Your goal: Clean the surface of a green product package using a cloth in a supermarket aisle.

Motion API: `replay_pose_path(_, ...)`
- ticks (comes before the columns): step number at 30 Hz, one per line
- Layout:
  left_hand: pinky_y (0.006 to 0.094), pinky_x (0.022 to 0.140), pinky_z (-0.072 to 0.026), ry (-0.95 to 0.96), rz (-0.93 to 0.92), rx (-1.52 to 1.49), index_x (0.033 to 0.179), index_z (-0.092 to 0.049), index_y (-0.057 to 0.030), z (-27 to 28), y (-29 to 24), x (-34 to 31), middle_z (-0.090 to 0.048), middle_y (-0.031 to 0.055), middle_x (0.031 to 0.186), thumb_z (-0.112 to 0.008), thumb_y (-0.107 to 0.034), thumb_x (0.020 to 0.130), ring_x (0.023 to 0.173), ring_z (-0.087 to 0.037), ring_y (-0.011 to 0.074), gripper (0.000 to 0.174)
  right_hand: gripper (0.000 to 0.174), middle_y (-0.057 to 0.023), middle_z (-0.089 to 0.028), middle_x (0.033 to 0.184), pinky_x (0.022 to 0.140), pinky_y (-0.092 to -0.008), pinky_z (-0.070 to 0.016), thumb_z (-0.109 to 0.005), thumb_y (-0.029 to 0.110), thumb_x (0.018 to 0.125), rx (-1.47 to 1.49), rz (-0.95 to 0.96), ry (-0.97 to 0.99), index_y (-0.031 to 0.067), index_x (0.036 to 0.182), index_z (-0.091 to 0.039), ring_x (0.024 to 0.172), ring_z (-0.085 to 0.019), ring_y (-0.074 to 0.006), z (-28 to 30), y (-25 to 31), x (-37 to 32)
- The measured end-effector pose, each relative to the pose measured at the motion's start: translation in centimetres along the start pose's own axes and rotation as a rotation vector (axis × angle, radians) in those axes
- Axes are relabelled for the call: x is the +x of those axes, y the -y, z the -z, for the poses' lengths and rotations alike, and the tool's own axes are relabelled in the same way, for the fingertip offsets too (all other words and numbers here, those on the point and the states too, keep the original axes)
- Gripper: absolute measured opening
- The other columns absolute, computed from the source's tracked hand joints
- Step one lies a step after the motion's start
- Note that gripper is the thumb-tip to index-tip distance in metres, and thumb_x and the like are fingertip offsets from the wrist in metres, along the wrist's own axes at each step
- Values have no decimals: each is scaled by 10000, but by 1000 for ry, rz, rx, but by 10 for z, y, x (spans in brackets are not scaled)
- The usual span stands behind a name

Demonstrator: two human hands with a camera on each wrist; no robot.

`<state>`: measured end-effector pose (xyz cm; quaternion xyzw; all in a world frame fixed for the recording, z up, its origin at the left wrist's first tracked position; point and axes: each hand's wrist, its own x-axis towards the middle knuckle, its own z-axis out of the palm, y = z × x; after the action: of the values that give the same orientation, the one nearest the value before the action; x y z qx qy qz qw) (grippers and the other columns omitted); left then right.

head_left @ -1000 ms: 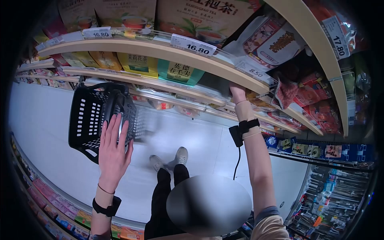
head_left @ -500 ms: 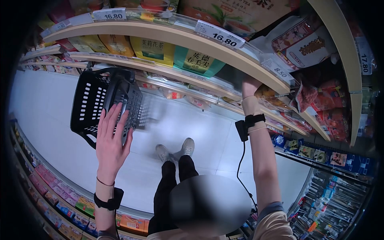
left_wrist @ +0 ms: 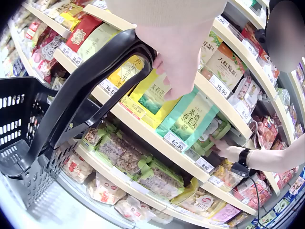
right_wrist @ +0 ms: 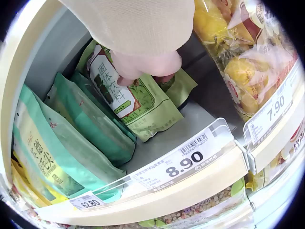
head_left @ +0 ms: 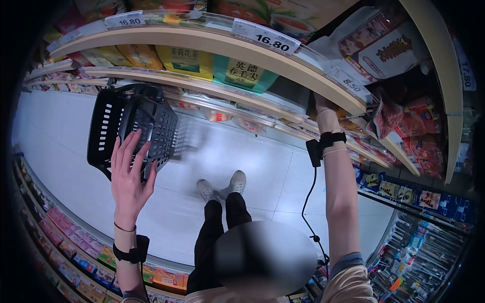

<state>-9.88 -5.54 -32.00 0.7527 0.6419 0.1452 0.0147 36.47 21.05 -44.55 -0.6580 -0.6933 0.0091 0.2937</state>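
Note:
My left hand (head_left: 131, 179) is at the raised handle (left_wrist: 81, 86) of a black plastic shopping basket (head_left: 161, 118). In the left wrist view its fingers curl at the handle's upper end, and the basket hangs off to the left. My right hand (right_wrist: 147, 67) reaches into a shelf bay, mostly hidden under the shelf above in the head view. Its fingertips pinch a green-and-white drink-powder packet (right_wrist: 138, 109) that leans back in the bay. Another green packet (right_wrist: 183, 88) shows behind it. Teal tea bags (right_wrist: 90, 121) stand to its left.
A shelf lip with an 8.90 price tag (right_wrist: 186, 162) runs in front of the packets. Bags of yellow snacks (right_wrist: 243, 86) fill the neighbouring bay. The upper shelf edge (head_left: 202, 43) overhangs my right hand. Another stocked shelf (head_left: 76, 242) lines the aisle's other side.
The head view has shifted a little. My right hand sits slightly deeper in the bay, with less of it showing. My left hand has drawn back slightly across the basket.

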Motion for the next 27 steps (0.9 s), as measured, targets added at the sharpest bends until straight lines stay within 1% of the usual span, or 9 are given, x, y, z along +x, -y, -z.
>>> replay_pose_path(6,523,1173,-285,6,-11,8,1250,-596,-55,1,-1,2,-507,130,1414,-695,-97,832,1339,-450,320,431,425,-196,-615,1254,1028,-417,-410,-645,271,916,47,-18,-67,1,1239,-587,1197,-561,-322,-5,15,-6)
replay_pose_path(12,525,1173,-285,8,-14,6,1236,-607,-54,1,-2,4,-509,128,1411,-697,-106,833,1339,-452,316,417,433,-211,-620,1244,1014,-411,-413,-681,246,899,206,-78,-240,-15,1233,-588,1192,-567,-330,4,39,-28)
replay_pose_path(13,525,1173,-285,8,-14,6,1232,-611,-54,1,-2,4,-510,128,1410,-699,-109,832,1338,-453,315,413,435,-214,-621,1243,1011,-411,-414,-686,242,896,232,-109,-239,-17,1232,-589,1192,-568,-332,10,46,-35)
replay_pose_path(16,523,1174,-283,10,-13,-3,1227,-616,-55,1,-2,4,-514,127,1406,-703,-113,829,1336,-455,311,412,492,-203,-623,1237,985,-360,-423,-766,202,851,281,-297,-108,-34,1239,-575,1175,-578,-266,31,62,-44)
replay_pose_path(20,521,1173,-284,12,-20,-1,1226,-618,-56,1,-2,4,-517,127,1402,-706,-118,826,1335,-458,308,413,503,-167,-612,1260,972,-330,-431,-757,209,872,347,-318,-143,-38,1263,-559,1156,-566,-210,24,45,-50)
replay_pose_path(22,518,1175,-278,15,-32,9,1224,-619,-55,2,-2,4,-517,128,1403,-705,-120,826,1334,-459,306,412,459,-133,-598,1275,967,-330,-434,-704,182,917,678,-285,-248,-40,1285,-544,1125,-554,-192,26,45,-45)
replay_pose_path(24,516,1177,-273,20,-32,21,1223,-620,-53,1,-3,4,-516,128,1405,-704,-122,826,1333,-460,305,411,431,-131,-596,1274,965,-333,-435,-673,174,935,661,-338,-269,-37,1288,-542,1122,-557,-199,10,12,-33)
replay_pose_path(25,515,1178,-269,23,-29,34,1222,-620,-52,1,-4,4,-515,128,1407,-703,-125,827,1333,-461,304,410,405,-129,-593,1274,964,-336,-436,-642,166,954,646,-387,-288,-34,1290,-540,1118,-559,-206,9,6,-29)
replay_pose_path(27,512,1179,-270,14,-29,37,1198,-634,-52,0,-6,5,-523,122,1398,-708,-125,813,1322,-471,295,399,390,-133,-600,1260,960,-340,-438,-635,167,954,577,-365,-278,-39,1275,-549,1114,-563,-211,12,9,-30)
